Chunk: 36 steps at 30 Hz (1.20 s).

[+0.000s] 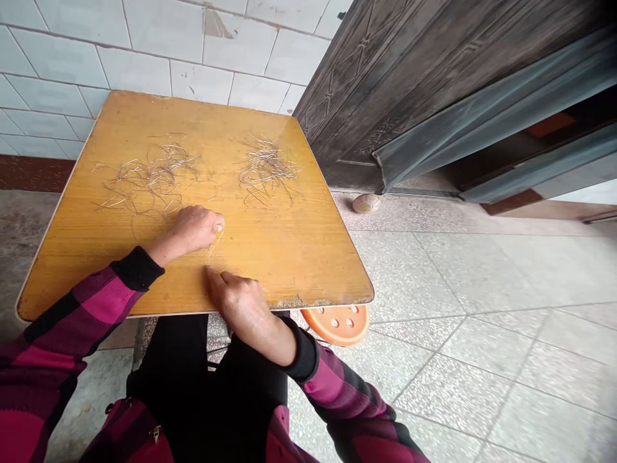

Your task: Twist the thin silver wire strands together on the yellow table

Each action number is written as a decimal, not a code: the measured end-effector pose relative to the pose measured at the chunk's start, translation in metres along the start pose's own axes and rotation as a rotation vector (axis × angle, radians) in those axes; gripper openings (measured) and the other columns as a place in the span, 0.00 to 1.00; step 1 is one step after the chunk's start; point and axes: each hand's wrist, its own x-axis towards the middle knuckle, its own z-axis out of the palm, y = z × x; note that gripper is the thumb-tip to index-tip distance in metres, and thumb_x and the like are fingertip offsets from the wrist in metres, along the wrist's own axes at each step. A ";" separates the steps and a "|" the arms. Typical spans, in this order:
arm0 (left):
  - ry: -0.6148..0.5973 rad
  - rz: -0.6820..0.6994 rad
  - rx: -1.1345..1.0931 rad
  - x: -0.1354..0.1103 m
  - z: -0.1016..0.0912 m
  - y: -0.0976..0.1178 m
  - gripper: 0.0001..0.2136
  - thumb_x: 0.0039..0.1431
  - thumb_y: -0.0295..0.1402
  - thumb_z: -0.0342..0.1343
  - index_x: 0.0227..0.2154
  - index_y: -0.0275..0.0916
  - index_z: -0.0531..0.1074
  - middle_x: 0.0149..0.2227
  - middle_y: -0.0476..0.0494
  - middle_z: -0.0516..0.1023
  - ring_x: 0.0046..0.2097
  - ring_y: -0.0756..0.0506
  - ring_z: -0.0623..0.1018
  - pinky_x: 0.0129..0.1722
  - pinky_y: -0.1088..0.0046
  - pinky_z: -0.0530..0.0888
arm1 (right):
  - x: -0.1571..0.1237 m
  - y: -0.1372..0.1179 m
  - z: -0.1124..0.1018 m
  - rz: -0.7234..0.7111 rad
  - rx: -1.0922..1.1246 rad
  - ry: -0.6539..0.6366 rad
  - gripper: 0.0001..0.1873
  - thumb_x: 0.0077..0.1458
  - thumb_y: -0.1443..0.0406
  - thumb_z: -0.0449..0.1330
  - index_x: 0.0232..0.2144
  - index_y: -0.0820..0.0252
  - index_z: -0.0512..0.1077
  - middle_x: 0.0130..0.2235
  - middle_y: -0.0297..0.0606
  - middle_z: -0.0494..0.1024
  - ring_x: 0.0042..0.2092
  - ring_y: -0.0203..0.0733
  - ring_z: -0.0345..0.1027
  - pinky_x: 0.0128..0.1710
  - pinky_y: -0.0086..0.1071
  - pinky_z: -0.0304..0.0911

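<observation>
Thin wire strands lie in two loose, tangled heaps on a yellow wood-grain tabletop (308,257), seen from above through the person's head camera. With the table's middle as the clock's centre, the larger heap of wire (149,177) sits at 10 o'clock and the smaller, paler heap of wire (267,170) at 1 o'clock, well apart.

Near 7 o'clock, the left hand (193,229) pinches a single pale strand (214,245) between its fingertips, and the strand hangs down towards the table. The right hand (238,302), at 6 o'clock, lies just below, its fingers (211,272) on the wood beside the strand's lower end. Whether they catch that end, I cannot tell. The hands are close but apart.

The work in hand appears to be separating single strands by hand. Strands this fine seem to call for a careful fingertip grip.

Both forearms wear a magenta-and-black checked sweater (110,299) with black cuffs. An orange plastic stool (337,325) shows past the table's chipped near edge at 5 o'clock, a dark wooden door (424,83) stands at 2 o'clock, and a white tiled wall (144,51) rises at 11 o'clock
</observation>
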 end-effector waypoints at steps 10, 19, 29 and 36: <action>-0.080 0.014 0.020 -0.001 -0.007 0.007 0.10 0.53 0.27 0.51 0.25 0.41 0.78 0.22 0.46 0.77 0.27 0.45 0.73 0.28 0.70 0.62 | 0.005 0.010 -0.016 -0.168 -0.053 0.046 0.10 0.63 0.71 0.52 0.34 0.61 0.72 0.33 0.39 0.74 0.33 0.38 0.63 0.26 0.34 0.47; -0.072 0.070 0.011 0.000 -0.002 0.007 0.11 0.53 0.28 0.50 0.23 0.41 0.77 0.22 0.46 0.77 0.25 0.47 0.71 0.26 0.70 0.59 | 0.016 0.025 -0.014 -0.437 -0.007 0.151 0.14 0.63 0.73 0.50 0.29 0.63 0.73 0.34 0.39 0.73 0.35 0.39 0.58 0.34 0.37 0.49; -0.104 0.106 -0.153 0.002 0.006 0.015 0.12 0.54 0.29 0.50 0.21 0.40 0.77 0.21 0.46 0.75 0.24 0.47 0.68 0.25 0.70 0.58 | 0.029 0.047 -0.006 -0.612 0.043 0.271 0.15 0.67 0.69 0.48 0.42 0.62 0.75 0.36 0.40 0.75 0.41 0.42 0.62 0.43 0.38 0.54; -0.038 0.260 -0.200 0.008 0.016 0.013 0.11 0.55 0.25 0.51 0.21 0.37 0.76 0.33 0.44 0.74 0.32 0.49 0.69 0.31 0.72 0.63 | 0.029 0.052 0.002 -0.604 0.096 0.302 0.14 0.66 0.69 0.50 0.44 0.61 0.75 0.35 0.40 0.75 0.41 0.42 0.63 0.42 0.38 0.57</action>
